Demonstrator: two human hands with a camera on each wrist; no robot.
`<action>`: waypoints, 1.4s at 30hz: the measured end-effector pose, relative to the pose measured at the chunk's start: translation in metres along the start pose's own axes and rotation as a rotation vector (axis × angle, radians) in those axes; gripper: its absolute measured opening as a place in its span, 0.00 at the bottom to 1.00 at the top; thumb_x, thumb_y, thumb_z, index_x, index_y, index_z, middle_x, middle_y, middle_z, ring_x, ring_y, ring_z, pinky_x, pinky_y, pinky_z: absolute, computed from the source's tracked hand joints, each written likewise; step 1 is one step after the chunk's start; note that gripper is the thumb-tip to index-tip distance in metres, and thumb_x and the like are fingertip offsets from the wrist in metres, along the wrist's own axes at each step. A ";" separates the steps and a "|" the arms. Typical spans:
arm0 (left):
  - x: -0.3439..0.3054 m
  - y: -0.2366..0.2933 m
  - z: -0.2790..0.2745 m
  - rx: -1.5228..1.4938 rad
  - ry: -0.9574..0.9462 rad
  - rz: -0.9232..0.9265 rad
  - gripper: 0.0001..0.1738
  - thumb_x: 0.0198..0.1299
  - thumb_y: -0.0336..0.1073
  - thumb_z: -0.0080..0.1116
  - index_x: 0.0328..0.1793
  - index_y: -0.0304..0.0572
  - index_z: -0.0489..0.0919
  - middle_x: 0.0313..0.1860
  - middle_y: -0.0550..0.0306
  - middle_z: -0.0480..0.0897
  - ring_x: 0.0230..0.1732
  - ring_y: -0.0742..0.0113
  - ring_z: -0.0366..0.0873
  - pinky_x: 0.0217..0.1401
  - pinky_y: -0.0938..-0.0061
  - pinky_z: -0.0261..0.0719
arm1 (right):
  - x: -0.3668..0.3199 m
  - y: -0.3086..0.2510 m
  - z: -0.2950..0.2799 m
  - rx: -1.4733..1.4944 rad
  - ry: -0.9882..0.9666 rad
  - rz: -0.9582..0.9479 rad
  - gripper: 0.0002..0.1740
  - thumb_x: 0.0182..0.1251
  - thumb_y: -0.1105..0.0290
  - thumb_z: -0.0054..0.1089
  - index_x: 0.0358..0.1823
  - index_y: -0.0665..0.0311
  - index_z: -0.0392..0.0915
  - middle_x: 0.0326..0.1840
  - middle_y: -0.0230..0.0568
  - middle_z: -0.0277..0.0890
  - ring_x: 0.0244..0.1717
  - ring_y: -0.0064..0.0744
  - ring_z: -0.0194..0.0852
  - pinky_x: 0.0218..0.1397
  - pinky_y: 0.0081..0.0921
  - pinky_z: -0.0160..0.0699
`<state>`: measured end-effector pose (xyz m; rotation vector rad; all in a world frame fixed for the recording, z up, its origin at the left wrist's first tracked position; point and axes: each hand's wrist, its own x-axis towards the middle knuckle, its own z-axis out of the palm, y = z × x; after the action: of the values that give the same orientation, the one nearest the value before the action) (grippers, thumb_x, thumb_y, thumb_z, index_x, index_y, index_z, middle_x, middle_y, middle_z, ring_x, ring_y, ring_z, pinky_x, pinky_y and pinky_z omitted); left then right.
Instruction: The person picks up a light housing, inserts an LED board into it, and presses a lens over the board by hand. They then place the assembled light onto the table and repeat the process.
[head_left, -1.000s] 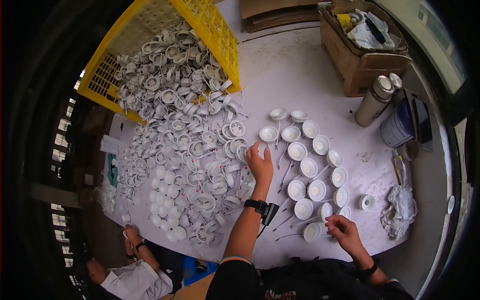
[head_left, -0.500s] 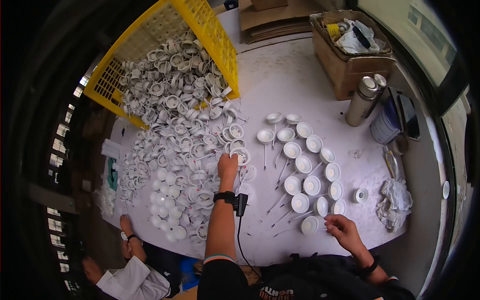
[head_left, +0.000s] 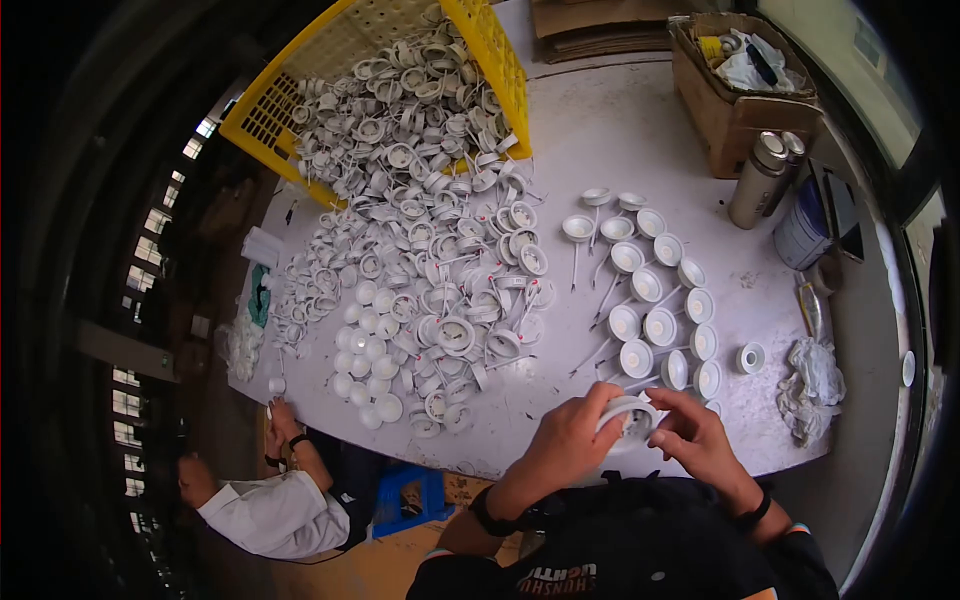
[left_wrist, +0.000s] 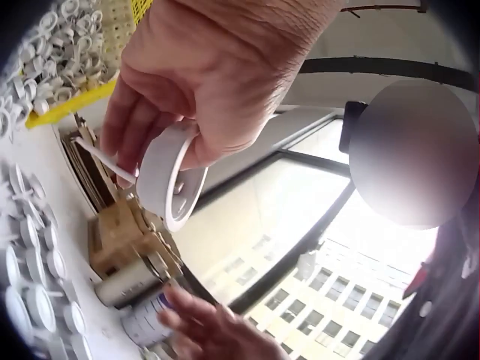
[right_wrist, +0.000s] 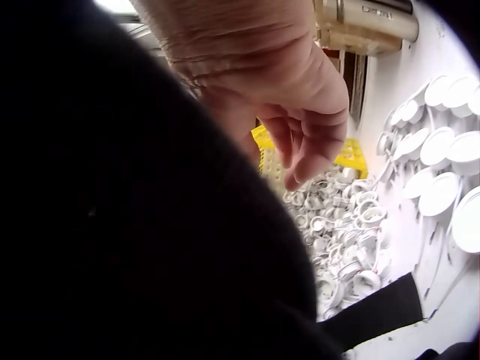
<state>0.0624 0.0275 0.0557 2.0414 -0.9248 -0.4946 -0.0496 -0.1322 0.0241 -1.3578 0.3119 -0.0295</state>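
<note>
My left hand (head_left: 568,438) grips a round white downlight housing (head_left: 630,424) by its rim, close in front of my body. In the left wrist view, the housing (left_wrist: 159,176) hangs between thumb and fingers, a short white cable sticking out of it. My right hand (head_left: 700,440) is just right of the housing, its fingers loosely bent toward it. No object shows between those fingers in the right wrist view. Rows of white downlights (head_left: 660,327) with trailing cables stand on the table beyond my hands. Left of them spreads a large heap of similar housings (head_left: 455,335).
A tipped yellow crate (head_left: 490,75) spills housings onto the table (head_left: 590,120). White domed pieces (head_left: 365,345) cluster at the heap's front. Along the right are a cardboard box (head_left: 740,125), flasks (head_left: 758,185), a bucket (head_left: 800,232) and crumpled plastic (head_left: 810,385). Another person (head_left: 285,510) sits at lower left.
My left hand reached into the heap, took a downlight housing and brought it back in front of my body beside the right hand. The right hand stayed near the body. The head view has shifted.
</note>
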 end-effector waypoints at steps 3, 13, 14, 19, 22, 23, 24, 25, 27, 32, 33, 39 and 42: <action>-0.012 0.002 0.028 -0.089 0.029 -0.028 0.16 0.56 0.35 0.57 0.48 0.37 0.69 0.35 0.45 0.79 0.37 0.50 0.80 0.38 0.68 0.75 | -0.005 0.003 0.005 -0.001 -0.035 0.046 0.16 0.60 0.74 0.58 0.49 0.71 0.70 0.37 0.33 0.73 0.28 0.13 0.69 0.26 0.11 0.69; -0.039 -0.007 0.054 -0.423 -0.023 -0.011 0.18 0.63 0.42 0.51 0.49 0.32 0.70 0.38 0.47 0.77 0.38 0.60 0.77 0.41 0.71 0.73 | -0.012 0.002 -0.004 0.194 0.047 0.119 0.17 0.59 0.68 0.61 0.45 0.68 0.69 0.32 0.33 0.73 0.26 0.15 0.70 0.22 0.14 0.72; -0.039 -0.006 0.056 -0.464 0.012 -0.044 0.18 0.63 0.42 0.50 0.48 0.32 0.70 0.37 0.47 0.77 0.37 0.62 0.76 0.40 0.72 0.73 | -0.010 0.001 -0.006 0.199 0.055 0.119 0.17 0.59 0.68 0.61 0.45 0.68 0.69 0.32 0.33 0.73 0.26 0.15 0.70 0.22 0.14 0.72; -0.040 -0.012 0.058 -0.494 -0.094 -0.178 0.17 0.64 0.41 0.49 0.48 0.32 0.70 0.32 0.51 0.77 0.32 0.68 0.73 0.36 0.74 0.72 | -0.007 0.000 -0.013 0.103 -0.112 0.233 0.22 0.54 0.64 0.66 0.46 0.66 0.71 0.33 0.35 0.73 0.26 0.19 0.70 0.24 0.17 0.72; -0.035 -0.014 0.061 -0.522 -0.122 -0.231 0.17 0.64 0.41 0.49 0.48 0.32 0.70 0.28 0.55 0.76 0.28 0.71 0.71 0.32 0.76 0.70 | -0.007 0.002 -0.013 -0.040 -0.043 0.203 0.21 0.53 0.66 0.67 0.46 0.66 0.71 0.36 0.34 0.75 0.35 0.20 0.72 0.36 0.20 0.74; -0.032 -0.013 0.063 -0.538 -0.115 -0.244 0.17 0.64 0.42 0.49 0.47 0.32 0.71 0.27 0.57 0.76 0.27 0.74 0.69 0.30 0.78 0.69 | -0.005 0.004 -0.015 -0.088 -0.035 0.149 0.22 0.53 0.67 0.67 0.47 0.66 0.70 0.38 0.35 0.75 0.39 0.23 0.72 0.42 0.22 0.73; -0.029 -0.014 0.063 -0.549 -0.130 -0.231 0.17 0.64 0.42 0.49 0.47 0.32 0.71 0.27 0.57 0.76 0.27 0.74 0.69 0.30 0.78 0.69 | -0.004 0.010 -0.015 -0.093 -0.006 0.135 0.23 0.53 0.67 0.67 0.49 0.66 0.70 0.39 0.35 0.75 0.39 0.22 0.72 0.43 0.22 0.73; -0.026 -0.016 0.063 -0.654 -0.178 -0.312 0.17 0.64 0.42 0.49 0.48 0.33 0.71 0.27 0.59 0.75 0.26 0.77 0.67 0.28 0.80 0.66 | -0.004 0.015 -0.017 -0.060 -0.010 0.127 0.24 0.53 0.66 0.67 0.50 0.66 0.69 0.39 0.35 0.75 0.40 0.23 0.72 0.44 0.22 0.73; -0.019 -0.019 0.072 -0.741 -0.217 -0.355 0.17 0.64 0.41 0.48 0.50 0.34 0.72 0.26 0.64 0.73 0.23 0.83 0.61 0.24 0.85 0.59 | -0.003 0.027 -0.025 -0.030 -0.017 0.086 0.22 0.56 0.66 0.65 0.50 0.67 0.71 0.40 0.36 0.75 0.40 0.22 0.72 0.44 0.22 0.72; -0.015 -0.026 0.073 -0.781 -0.174 -0.442 0.14 0.63 0.37 0.45 0.47 0.33 0.73 0.23 0.65 0.70 0.21 0.82 0.59 0.23 0.86 0.58 | 0.003 0.080 -0.100 -0.109 0.583 -0.042 0.15 0.59 0.68 0.59 0.46 0.66 0.76 0.37 0.37 0.75 0.36 0.27 0.73 0.37 0.26 0.73; -0.015 -0.030 0.072 -0.766 -0.178 -0.452 0.14 0.63 0.37 0.46 0.46 0.33 0.73 0.23 0.65 0.71 0.21 0.82 0.60 0.23 0.86 0.58 | 0.001 0.096 -0.128 -0.478 0.620 -0.084 0.19 0.57 0.67 0.61 0.50 0.65 0.74 0.41 0.39 0.74 0.39 0.32 0.72 0.40 0.29 0.72; -0.008 -0.037 0.077 -0.746 -0.178 -0.484 0.13 0.62 0.37 0.46 0.43 0.34 0.73 0.22 0.63 0.71 0.21 0.82 0.61 0.23 0.86 0.59 | 0.010 0.118 -0.174 -1.283 0.647 -0.021 0.37 0.46 0.62 0.67 0.60 0.63 0.64 0.56 0.43 0.66 0.53 0.41 0.65 0.52 0.34 0.62; -0.007 -0.034 0.078 -0.753 -0.164 -0.499 0.13 0.62 0.37 0.46 0.43 0.34 0.73 0.22 0.63 0.71 0.21 0.82 0.61 0.23 0.86 0.59 | 0.013 0.125 -0.180 -1.305 0.585 0.047 0.39 0.45 0.60 0.68 0.60 0.64 0.63 0.57 0.43 0.66 0.54 0.40 0.65 0.53 0.34 0.62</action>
<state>0.0242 0.0057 -0.0174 1.5166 -0.2220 -1.1022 -0.0995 -0.2796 -0.1306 -2.6300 0.9559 -0.2150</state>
